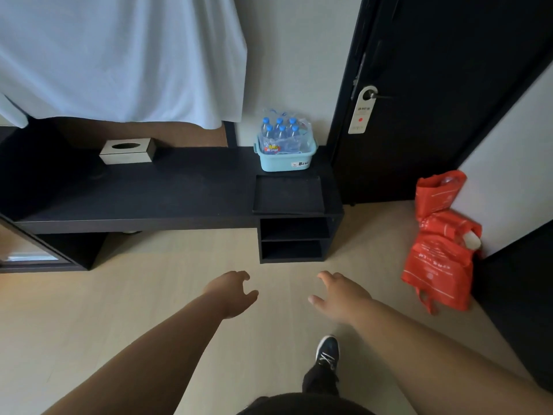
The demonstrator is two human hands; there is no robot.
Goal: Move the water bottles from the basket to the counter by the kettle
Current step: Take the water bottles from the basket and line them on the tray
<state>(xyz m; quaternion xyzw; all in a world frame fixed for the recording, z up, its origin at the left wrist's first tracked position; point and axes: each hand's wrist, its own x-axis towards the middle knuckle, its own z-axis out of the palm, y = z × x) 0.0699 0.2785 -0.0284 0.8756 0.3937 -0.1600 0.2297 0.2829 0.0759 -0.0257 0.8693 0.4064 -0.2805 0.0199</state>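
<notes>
Both hands, left hand (232,293) and right hand (341,296), are hanging over the floor, fingers loosely spread, holding nothing; water bottles (279,131) are sitting in the basket (285,163) on the bench (143,193).

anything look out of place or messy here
A red plastic bag lies slumped on the floor against the wall beside the door, and a white sheet hangs over whatever is above the counter. Nothing looks spilled or broken.

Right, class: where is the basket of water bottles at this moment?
In the head view, the light blue basket sits at the right end of the dark counter, just behind the black tray.
</notes>
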